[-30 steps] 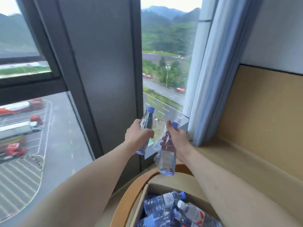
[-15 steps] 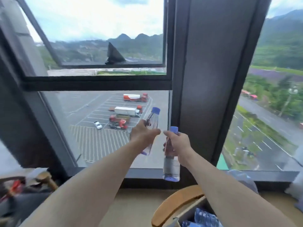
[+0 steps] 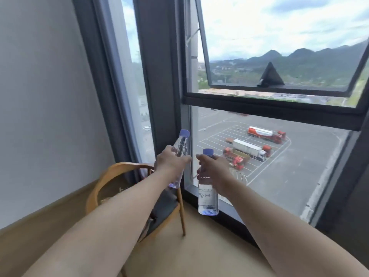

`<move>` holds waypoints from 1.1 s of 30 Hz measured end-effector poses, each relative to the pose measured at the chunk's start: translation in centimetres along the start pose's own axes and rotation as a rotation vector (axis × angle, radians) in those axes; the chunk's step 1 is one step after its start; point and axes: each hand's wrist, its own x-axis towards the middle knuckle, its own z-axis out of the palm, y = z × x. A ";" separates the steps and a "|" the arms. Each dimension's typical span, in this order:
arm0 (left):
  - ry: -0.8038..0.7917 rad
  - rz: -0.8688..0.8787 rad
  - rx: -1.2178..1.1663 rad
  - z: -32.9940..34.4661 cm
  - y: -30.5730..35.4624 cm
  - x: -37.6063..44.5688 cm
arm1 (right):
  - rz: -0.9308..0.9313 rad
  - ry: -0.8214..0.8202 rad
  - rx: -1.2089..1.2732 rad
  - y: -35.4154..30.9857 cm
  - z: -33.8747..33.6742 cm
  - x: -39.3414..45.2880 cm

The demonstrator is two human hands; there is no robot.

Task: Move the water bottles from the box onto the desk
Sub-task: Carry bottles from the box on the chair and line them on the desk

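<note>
Mid-carry: we have one water bottle per hand, both up in front of the window (image 3: 269,156). Left hand (image 3: 170,163) has its grip wrapped round the middle of the left bottle (image 3: 179,145), which tilts with the blue cap leaning away from us, toward the window frame. Right hand (image 3: 214,170) has its grip closed round the upper body of the right bottle (image 3: 207,198), just under the cap; that one hangs near upright, base down, most of its body below the hand. The two bottles are near each other but not touching. Relative to the window: the wooden chair (image 3: 111,176) sits to its left, below and behind the left hand, against the wall. Neither box nor desk is in view, so we can't tell how far the drop-off is. For this step: keep both grips firm, since the bottles look full and smooth. We'd level the left bottle before setting it down so it lands on its base, not on an edge. The right hold is high, so we expect swing; slow the turn, keep the bottles apart, and clear the chair back. Set one down at a time and release only once each stands flat on the desk.
</note>
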 end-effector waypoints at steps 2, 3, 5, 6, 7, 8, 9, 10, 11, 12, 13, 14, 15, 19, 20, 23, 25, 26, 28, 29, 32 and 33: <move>0.068 -0.038 -0.009 -4.8 -3.4 -0.9 | -0.009 -0.050 0.009 0.7 5.2 -1.7; 0.097 -0.058 -0.014 -7.2 -5.1 -1.4 | -0.012 -0.072 0.002 1.1 7.8 -2.7; 0.143 -0.098 -0.005 -12.2 -8.4 -2.7 | -0.003 -0.121 -0.021 2.1 12.9 -4.8; 0.166 -0.117 0.002 -14.6 -10.0 -3.4 | 0.005 -0.152 -0.033 2.5 15.4 -5.8; 0.190 -0.136 0.008 -17.0 -11.6 -4.2 | 0.011 -0.187 -0.052 3.0 17.9 -6.9; 0.216 -0.155 0.009 -19.4 -13.1 -5.0 | 0.014 -0.222 -0.073 3.5 20.5 -7.9; 0.243 -0.176 0.001 -21.8 -14.6 -5.8 | 0.016 -0.259 -0.090 3.9 23.0 -8.9; 0.273 -0.200 -0.010 -24.3 -16.0 -6.7 | 0.018 -0.297 -0.100 4.3 25.7 -10.0; 0.305 -0.223 -0.016 -26.7 -17.5 -7.7 | 0.021 -0.333 -0.102 4.7 28.3 -11.1; 0.337 -0.245 -0.012 -29.0 -18.9 -8.8 | 0.024 -0.368 -0.099 5.0 30.9 -12.2; 0.371 -0.268 -0.004 -31.4 -20.4 -9.7 | 0.028 -0.404 -0.101 5.4 33.6 -13.3; 0.405 -0.292 0.004 -33.7 -21.9 -10.7 | 0.030 -0.438 -0.112 5.8 36.2 -14.4; 0.438 -0.320 0.011 -36.0 -23.3 -11.7 | 0.034 -0.475 -0.123 6.2 38.8 -15.6; 0.573 -0.453 -0.028 -44.5 -29.3 -15.2 | 0.077 -0.655 -0.146 7.9 48.4 -20.3; 0.615 -0.480 -0.052 -46.3 -30.8 -16.0 | 0.081 -0.696 -0.164 8.4 50.6 -21.3; 0.731 -0.538 -0.141 -51.5 -35.1 -18.1 | 0.095 -0.821 -0.200 9.7 56.9 -23.9; 0.804 -0.578 -0.185 -54.5 -37.8 -19.4 | 0.111 -0.904 -0.211 10.6 61.2 -25.4; 0.834 -0.594 -0.197 -55.9 -39.1 -19.9 | 0.118 -0.941 -0.212 11.0 63.3 -26.1; 0.887 -0.622 -0.183 -58.8 -41.5 -20.4 | 0.125 -1.002 -0.215 11.7 67.7 -27.2; 0.917 -0.638 -0.162 -60.3 -42.6 -20.5 | 0.124 -1.028 -0.223 12.1 69.9 -27.5; 1.009 -0.665 -0.123 -65.1 -45.7 -19.5 | 0.096 -1.116 -0.242 12.9 77.1 -27.9; 1.032 -0.671 -0.124 -66.6 -46.6 -19.0 | 0.088 -1.145 -0.243 13.0 79.6 -27.9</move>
